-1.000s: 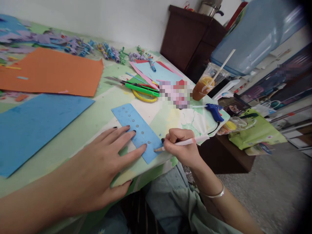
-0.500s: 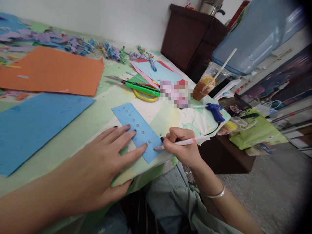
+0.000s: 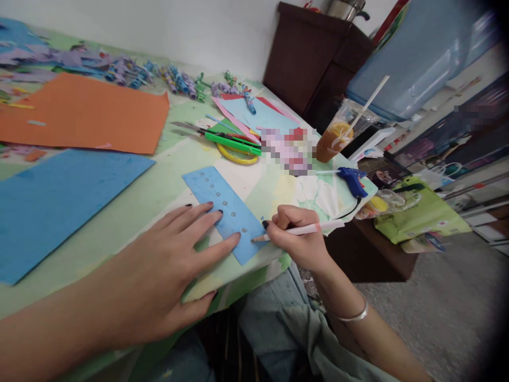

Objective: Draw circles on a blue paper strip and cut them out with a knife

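Note:
A narrow blue paper strip lies at an angle near the table's front edge, with a row of several small dark round marks along it. My left hand rests flat with its fingers spread, the fingertips on the strip's left edge and the thumb at the table edge. Pinched in my right hand is a pale pencil, its tip touching the strip's lower right end, just past the last mark.
Scissors and a green cutter lie beyond the strip. Orange paper and blue paper cover the left. At right are a drink cup and a blue glue gun. Curled paper pieces line the wall.
The view has shifted very slightly. Both hands keep nearly the same places, and the pencil tip remains at the lower right end of the strip.

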Demonstrator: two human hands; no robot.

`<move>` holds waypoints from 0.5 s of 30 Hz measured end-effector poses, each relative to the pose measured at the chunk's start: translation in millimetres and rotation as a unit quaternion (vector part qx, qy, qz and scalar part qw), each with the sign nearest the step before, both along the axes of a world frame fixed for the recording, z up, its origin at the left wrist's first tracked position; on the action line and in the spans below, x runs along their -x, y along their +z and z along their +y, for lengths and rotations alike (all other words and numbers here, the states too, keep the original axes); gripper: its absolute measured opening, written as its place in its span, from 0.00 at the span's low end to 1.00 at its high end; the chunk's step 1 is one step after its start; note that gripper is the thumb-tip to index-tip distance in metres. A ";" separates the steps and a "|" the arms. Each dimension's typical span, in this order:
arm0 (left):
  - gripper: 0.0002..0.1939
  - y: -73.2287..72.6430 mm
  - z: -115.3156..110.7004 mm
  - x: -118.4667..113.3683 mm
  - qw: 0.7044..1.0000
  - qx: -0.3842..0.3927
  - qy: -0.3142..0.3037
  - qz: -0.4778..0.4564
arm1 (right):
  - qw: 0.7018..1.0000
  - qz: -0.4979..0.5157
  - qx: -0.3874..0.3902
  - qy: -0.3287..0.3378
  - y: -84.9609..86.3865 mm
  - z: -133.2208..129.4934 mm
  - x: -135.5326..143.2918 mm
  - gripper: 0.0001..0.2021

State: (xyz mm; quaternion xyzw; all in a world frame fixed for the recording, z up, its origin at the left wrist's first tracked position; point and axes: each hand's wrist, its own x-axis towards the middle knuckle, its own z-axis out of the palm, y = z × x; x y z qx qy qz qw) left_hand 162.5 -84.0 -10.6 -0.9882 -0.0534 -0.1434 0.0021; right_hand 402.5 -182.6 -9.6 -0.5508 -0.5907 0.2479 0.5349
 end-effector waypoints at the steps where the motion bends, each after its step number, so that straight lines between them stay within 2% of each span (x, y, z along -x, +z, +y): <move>1: 0.35 0.3 -0.3 0.0 1.000 0.001 0.000 0.001 | 1.000 -0.001 0.001 0.004 0.0 -0.2 -0.1 0.21; 7: 0.35 3.7 -3.9 -0.3 1.000 0.018 0.013 0.012 | 1.000 0.002 0.019 -0.002 2.0 -1.1 0.9 0.19; 15: 0.32 7.8 -3.7 -0.4 0.999 0.030 0.006 0.022 | 1.000 0.010 -0.002 -0.011 3.8 -0.8 0.3 0.20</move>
